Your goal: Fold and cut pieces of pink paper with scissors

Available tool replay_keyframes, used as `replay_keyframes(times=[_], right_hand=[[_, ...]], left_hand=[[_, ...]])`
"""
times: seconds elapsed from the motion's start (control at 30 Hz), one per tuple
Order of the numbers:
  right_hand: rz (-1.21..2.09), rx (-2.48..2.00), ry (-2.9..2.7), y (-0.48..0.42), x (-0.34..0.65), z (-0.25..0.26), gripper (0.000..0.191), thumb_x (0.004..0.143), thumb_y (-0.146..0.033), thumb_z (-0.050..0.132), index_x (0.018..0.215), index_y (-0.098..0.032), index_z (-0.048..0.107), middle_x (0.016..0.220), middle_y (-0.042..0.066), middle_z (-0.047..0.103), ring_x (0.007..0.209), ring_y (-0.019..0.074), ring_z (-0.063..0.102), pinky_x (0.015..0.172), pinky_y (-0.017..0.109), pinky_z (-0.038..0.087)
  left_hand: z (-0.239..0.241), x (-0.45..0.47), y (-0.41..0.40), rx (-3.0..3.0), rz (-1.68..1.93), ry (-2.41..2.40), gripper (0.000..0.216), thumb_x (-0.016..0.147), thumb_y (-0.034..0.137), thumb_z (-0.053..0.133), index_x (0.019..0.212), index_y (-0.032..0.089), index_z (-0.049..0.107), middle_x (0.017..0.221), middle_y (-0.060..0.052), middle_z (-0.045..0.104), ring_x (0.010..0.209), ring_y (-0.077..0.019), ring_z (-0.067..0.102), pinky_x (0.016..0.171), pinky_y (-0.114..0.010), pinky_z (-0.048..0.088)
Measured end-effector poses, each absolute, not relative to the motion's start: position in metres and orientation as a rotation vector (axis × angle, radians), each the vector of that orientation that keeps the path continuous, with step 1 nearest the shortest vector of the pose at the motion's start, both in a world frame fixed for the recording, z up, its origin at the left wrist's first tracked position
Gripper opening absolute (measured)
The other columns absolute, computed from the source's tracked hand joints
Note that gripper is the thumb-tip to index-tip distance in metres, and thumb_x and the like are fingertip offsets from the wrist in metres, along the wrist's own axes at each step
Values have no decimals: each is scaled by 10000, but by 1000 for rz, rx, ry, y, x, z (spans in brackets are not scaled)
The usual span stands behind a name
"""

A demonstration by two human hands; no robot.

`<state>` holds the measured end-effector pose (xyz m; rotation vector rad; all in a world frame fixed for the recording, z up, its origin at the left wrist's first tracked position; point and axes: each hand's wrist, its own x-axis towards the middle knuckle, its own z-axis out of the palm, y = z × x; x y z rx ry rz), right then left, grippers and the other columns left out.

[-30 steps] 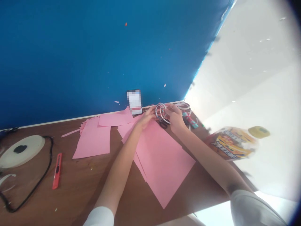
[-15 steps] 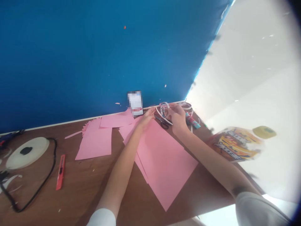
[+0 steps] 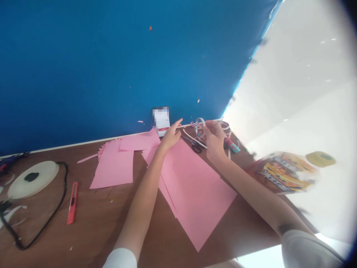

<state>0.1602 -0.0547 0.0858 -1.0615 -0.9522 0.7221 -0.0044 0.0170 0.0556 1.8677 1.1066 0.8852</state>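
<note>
My left hand (image 3: 170,138) is over the upper end of the pink paper sheets (image 3: 198,193), its thumb and fingers apart and nothing in them. Close by stands a phone (image 3: 161,122), propped against the blue wall, its screen blurred. In my right hand (image 3: 215,138), the fingers are closed on a curled white strip (image 3: 198,121), which loops out to the left of the fingertips. Beneath that loop, dark-handled scissors (image 3: 196,148) lie beside the pink sheets. A blue and red tube-like thing (image 3: 232,144) rests just right of my right hand.
More pink paper (image 3: 114,167), with a fringed edge, lies left of centre. A red box cutter (image 3: 72,203), a white disc (image 3: 35,180) and a black cable (image 3: 65,175) are at the left. At the right edge stands a yellow-capped bottle (image 3: 290,171).
My left hand has lifted slightly and its fingers have spread. The right hand keeps hold of the curled white strip, with its loop shifted a little. The camera view has moved slightly.
</note>
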Motion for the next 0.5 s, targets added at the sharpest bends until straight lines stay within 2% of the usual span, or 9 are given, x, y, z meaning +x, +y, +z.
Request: replay_keyframes(times=[0.13, 0.23, 0.3, 0.4, 0.43, 0.47, 0.5], right_hand=[[738, -1061, -1114, -60, 153, 84, 169, 854, -383, 546, 942, -238, 539, 824, 3, 571, 662, 117, 520, 585, 251, 421], [754, -1092, -1146, -63, 150, 84, 201, 854, -413, 538, 963, -244, 533, 826, 3, 577, 637, 122, 509, 583, 262, 429], [779, -1103, -1145, -64, 150, 84, 189, 843, -402, 545, 942, -241, 534, 791, -4, 576, 598, 118, 487, 579, 268, 429], [797, -1095, -1146, -64, 149, 85, 156, 826, -364, 556, 912, -233, 545, 775, -8, 577, 577, 109, 469, 573, 264, 421], [799, -1086, -1148, -64, 148, 85, 147, 822, -352, 559, 906, -231, 549, 787, -7, 580, 584, 107, 473, 573, 262, 418], [803, -1078, -1148, -64, 148, 85, 139, 817, -340, 561, 900, -230, 553, 797, -5, 582, 592, 106, 480, 574, 259, 415], [807, -1071, -1147, -64, 148, 86, 129, 814, -330, 563, 892, -228, 556, 799, -4, 583, 598, 105, 485, 575, 257, 413]], left_hand=[[67, -11, 15, 1864, 956, 1132, 447, 921, 317, 432, 1363, 270, 468, 1156, -73, 653, 714, -129, 573, 665, -270, 477], [68, -13, 15, 1866, 1002, 1237, 471, 871, 357, 549, 1328, 256, 500, 1022, -58, 691, 758, -152, 577, 730, -294, 474], [66, -13, 15, 1871, 1025, 1261, 646, 804, 337, 650, 1403, 288, 411, 1163, -68, 643, 852, -165, 589, 797, -311, 470], [62, -12, 16, 1905, 1057, 1133, 905, 734, 273, 723, 1485, 363, 226, 1500, -78, 354, 1087, -205, 547, 853, -312, 467], [60, -11, 16, 1916, 1071, 1089, 893, 746, 263, 709, 1486, 369, 220, 1542, -70, 279, 1143, -213, 522, 859, -306, 467], [59, -11, 17, 1921, 1088, 1069, 821, 775, 263, 676, 1475, 356, 257, 1547, -67, 273, 1166, -216, 512, 858, -301, 469], [58, -11, 18, 1920, 1101, 1073, 705, 814, 274, 628, 1449, 327, 328, 1515, -73, 334, 1154, -213, 523, 853, -299, 471]])
